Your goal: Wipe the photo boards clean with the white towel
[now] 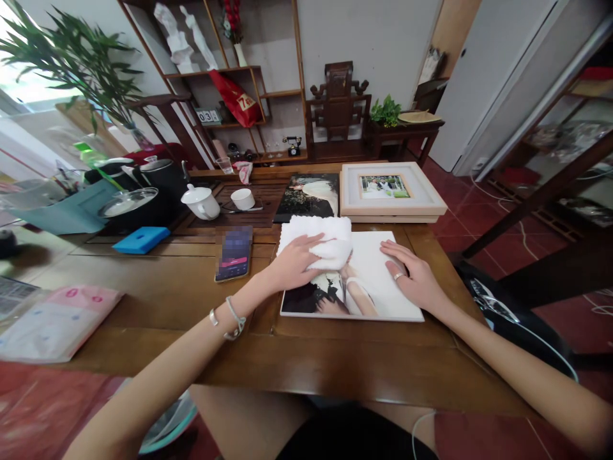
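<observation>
A photo panel point(368, 255) lies flat on the wooden table, showing part of a person in white and a dark-clothed figure. My left hand point(297, 260) holds a folded white towel point(335, 233) down against the panel's upper left part, with its fingers laid over the cloth. The towel covers some of the picture. My right hand point(414, 278), with a ring on it, rests flat on the panel's right side, fingers stretched out. Behind the towel lies a second, dark photo panel point(309, 195). A pale wooden frame point(347, 185) holding a small photo stands behind the right hand.
Left of the panel lies a phone point(234, 252). A blue block point(141, 240), a white lidded teacup point(201, 201), a small white cup point(242, 199) and a black pot point(129, 207) stand further left. A plastic packet point(62, 322) lies near the left front edge.
</observation>
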Demonstrator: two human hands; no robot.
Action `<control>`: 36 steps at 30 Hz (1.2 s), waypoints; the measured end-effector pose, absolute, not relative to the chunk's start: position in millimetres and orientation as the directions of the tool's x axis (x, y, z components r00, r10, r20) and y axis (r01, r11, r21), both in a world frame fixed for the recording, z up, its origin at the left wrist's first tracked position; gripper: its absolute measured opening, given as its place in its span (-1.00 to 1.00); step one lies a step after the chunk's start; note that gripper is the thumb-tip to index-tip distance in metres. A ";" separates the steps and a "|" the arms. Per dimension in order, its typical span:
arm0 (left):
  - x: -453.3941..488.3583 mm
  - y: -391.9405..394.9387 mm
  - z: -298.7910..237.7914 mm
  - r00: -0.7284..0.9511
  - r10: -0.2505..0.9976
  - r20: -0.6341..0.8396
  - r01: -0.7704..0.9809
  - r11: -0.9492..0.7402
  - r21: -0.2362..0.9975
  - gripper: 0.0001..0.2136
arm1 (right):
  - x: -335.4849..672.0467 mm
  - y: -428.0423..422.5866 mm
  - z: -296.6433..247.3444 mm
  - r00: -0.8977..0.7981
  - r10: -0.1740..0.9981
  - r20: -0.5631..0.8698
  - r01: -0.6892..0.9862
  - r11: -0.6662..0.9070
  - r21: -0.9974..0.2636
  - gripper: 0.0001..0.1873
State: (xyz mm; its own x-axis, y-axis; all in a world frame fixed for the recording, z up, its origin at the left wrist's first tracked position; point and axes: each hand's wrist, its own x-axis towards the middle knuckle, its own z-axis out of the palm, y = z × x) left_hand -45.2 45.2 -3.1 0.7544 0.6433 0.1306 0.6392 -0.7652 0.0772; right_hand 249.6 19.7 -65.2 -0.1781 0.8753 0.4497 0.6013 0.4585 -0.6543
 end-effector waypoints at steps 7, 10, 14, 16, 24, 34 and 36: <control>-39.3 -43.9 -0.2 0.811 0.577 0.092 0.563 -0.814 0.142 -0.66 | 248.8 19.1 -65.4 -0.161 0.878 0.451 0.601 0.450 -0.661 -0.65; -33.5 -77.9 2.0 0.839 0.539 0.068 0.529 -0.839 0.128 -0.74 | 248.8 19.4 -65.6 -0.164 0.876 0.453 0.602 0.452 -0.658 -0.66; -34.6 -77.3 4.6 0.834 0.548 0.060 0.539 -0.833 0.126 -0.71 | 249.3 20.2 -66.3 -0.170 0.875 0.453 0.610 0.454 -0.649 -0.65; -38.1 -55.9 4.6 0.821 0.569 0.055 0.558 -0.818 0.137 -0.66 | 249.8 20.5 -66.5 -0.176 0.874 0.453 0.611 0.458 -0.646 -0.65; -50.8 55.1 -12.6 0.691 0.692 0.208 0.687 -0.719 0.109 -0.63 | 250.6 20.0 -65.2 -0.183 0.877 0.444 0.610 0.456 -0.648 -0.66; -58.3 11.7 -10.0 0.713 0.688 0.136 0.678 -0.726 0.114 -0.71 | 250.4 21.0 -66.6 -0.173 0.878 0.447 0.607 0.453 -0.654 -0.65; -57.8 -20.2 -4.8 0.729 0.680 0.078 0.669 -0.732 0.130 -0.76 | 250.2 20.7 -66.3 -0.169 0.879 0.445 0.609 0.449 -0.654 -0.65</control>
